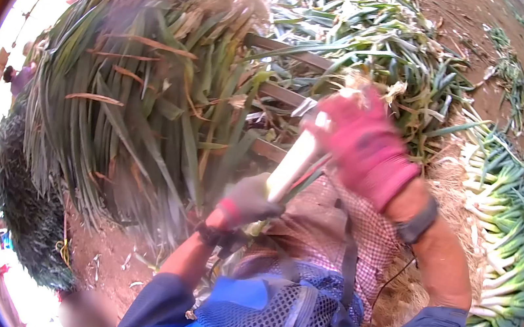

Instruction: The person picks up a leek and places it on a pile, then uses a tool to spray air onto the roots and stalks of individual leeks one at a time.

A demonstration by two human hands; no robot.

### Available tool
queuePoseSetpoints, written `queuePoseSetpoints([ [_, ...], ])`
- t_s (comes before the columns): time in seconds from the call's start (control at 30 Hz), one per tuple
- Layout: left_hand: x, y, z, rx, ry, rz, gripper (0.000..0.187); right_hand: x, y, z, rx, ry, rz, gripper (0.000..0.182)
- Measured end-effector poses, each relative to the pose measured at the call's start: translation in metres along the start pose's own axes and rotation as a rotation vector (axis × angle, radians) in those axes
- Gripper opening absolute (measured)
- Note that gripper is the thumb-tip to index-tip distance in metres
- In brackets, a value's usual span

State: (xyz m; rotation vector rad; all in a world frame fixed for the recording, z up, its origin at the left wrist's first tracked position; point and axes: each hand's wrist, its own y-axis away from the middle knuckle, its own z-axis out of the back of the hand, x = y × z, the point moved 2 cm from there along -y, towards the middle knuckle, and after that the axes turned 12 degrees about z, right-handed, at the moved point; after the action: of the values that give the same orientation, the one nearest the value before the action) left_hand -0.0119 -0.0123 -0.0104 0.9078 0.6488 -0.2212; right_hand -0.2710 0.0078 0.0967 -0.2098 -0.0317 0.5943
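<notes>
A white leek stalk (pixel 296 158) slants up across the middle of the view, in front of my body. My left hand (pixel 249 201), in a grey glove with a pink band, is wrapped round its lower part. Higher up, my right hand (pixel 367 144), in a pinkish-red glove, is closed at the stalk's upper end, blurred by motion. Pale root-like strands stick out beyond its fingers. A small grey edge shows beside those fingers, too blurred to name. The wooden slats (pixel 294 95) of a rack lie just beyond the stalk.
A big heap of untrimmed leeks (pixel 138 101) rises at the left. Loose green leaves (pixel 371 39) pile up beyond the slats. Leeks with white stalks (pixel 500 261) lie in a row at the right. Another dark green stack (pixel 32 199) stands at the far left.
</notes>
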Motion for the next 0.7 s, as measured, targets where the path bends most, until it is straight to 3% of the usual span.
queuePoseSetpoints([
  [0.07, -0.022, 0.005, -0.002, -0.010, -0.189, -0.013, 0.058, 0.032, -0.004, -0.016, 0.141, 0.006, 0.071, 0.024],
  [0.1, -0.059, -0.010, -0.037, 0.031, -0.184, -0.121, 0.059, 0.017, 0.029, -0.012, 0.340, 0.093, 0.073, 0.018],
  [0.17, -0.051, -0.004, -0.039, 0.064, -0.215, -0.116, 0.068, 0.022, 0.019, 0.000, 0.677, -0.172, -0.087, 0.015],
  [0.27, -0.061, 0.011, -0.030, 0.066, -0.249, -0.175, 0.080, 0.016, 0.023, 0.031, 0.680, -0.070, -0.105, 0.013],
  [0.3, -0.060, 0.010, -0.027, 0.067, -0.245, -0.178, 0.080, 0.007, 0.034, 0.042, 0.478, 0.011, -0.067, 0.003],
  [0.37, -0.057, 0.006, -0.012, 0.018, -0.336, -0.381, 0.092, -0.023, 0.046, 0.074, 0.380, 0.149, -0.072, 0.004],
  [0.4, -0.052, 0.005, -0.003, 0.160, -0.081, -0.184, 0.098, -0.042, 0.056, 0.095, 0.307, 0.191, -0.073, 0.004],
  [0.43, -0.039, 0.000, 0.008, 0.096, -0.099, -0.107, 0.101, -0.060, 0.067, 0.118, 0.237, 0.257, -0.114, 0.012],
  [0.5, 0.001, -0.018, 0.025, -0.011, -0.199, -0.117, 0.081, -0.102, 0.097, 0.166, 0.139, 0.322, -0.187, 0.018],
  [0.53, 0.026, -0.030, 0.030, -0.034, -0.327, -0.036, 0.068, -0.129, 0.117, 0.183, 0.271, 0.371, -0.403, 0.023],
  [0.57, 0.054, -0.044, 0.036, -0.056, -0.453, 0.043, 0.054, -0.128, 0.122, 0.210, 0.325, 0.462, -0.438, 0.028],
  [0.63, 0.147, -0.063, 0.043, -0.204, -0.465, 0.005, 0.039, -0.146, 0.150, 0.244, 0.251, 0.560, -0.643, 0.034],
  [0.7, 0.178, -0.053, 0.054, -0.173, -0.245, 0.168, 0.037, -0.148, 0.172, 0.263, 0.317, 0.594, -0.748, 0.036],
])
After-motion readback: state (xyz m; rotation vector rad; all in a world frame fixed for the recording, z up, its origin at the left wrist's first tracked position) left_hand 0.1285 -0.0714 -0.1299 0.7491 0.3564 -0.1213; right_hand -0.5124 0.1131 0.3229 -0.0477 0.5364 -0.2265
